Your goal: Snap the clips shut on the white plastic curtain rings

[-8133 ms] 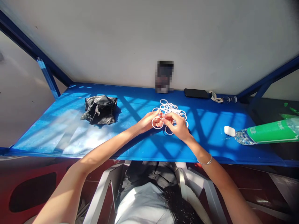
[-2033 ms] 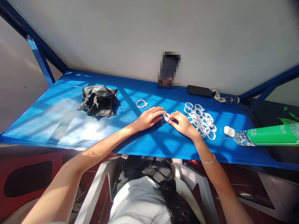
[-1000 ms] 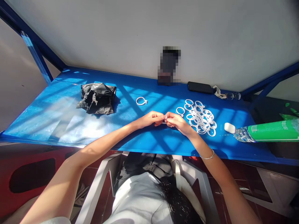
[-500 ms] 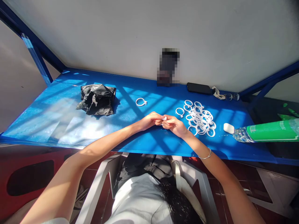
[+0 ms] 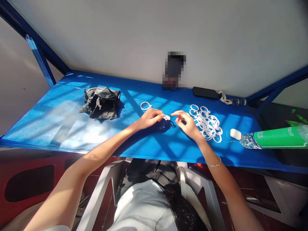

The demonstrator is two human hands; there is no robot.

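My left hand [image 5: 149, 118] pinches a white plastic curtain ring [image 5: 166, 118] above the table, with the small eyelet end sticking out past the fingertips. The rest of that ring is mostly hidden by the fingers. Just to the right hovers my right hand [image 5: 187, 124], fingers apart and nothing in them. Behind my left hand, a single white ring [image 5: 144, 106] lies flat on the blue table [image 5: 141, 144]. A heap of similar white rings [image 5: 207, 123] lies beside my right hand, which covers part of it.
A crumpled black plastic bag [image 5: 102, 102] stands open on the left. Along the back are a blurred dark object [image 5: 173, 70], a black phone [image 5: 205, 92] and eyeglasses [image 5: 238, 101]. To the right lie a white case [image 5: 235, 134] and a green-labelled bottle [image 5: 276, 137].
My hands, together before, have come apart. My right hand has let go and moved right, fingers spreading; my left hand keeps the ring and has shifted slightly left and up.
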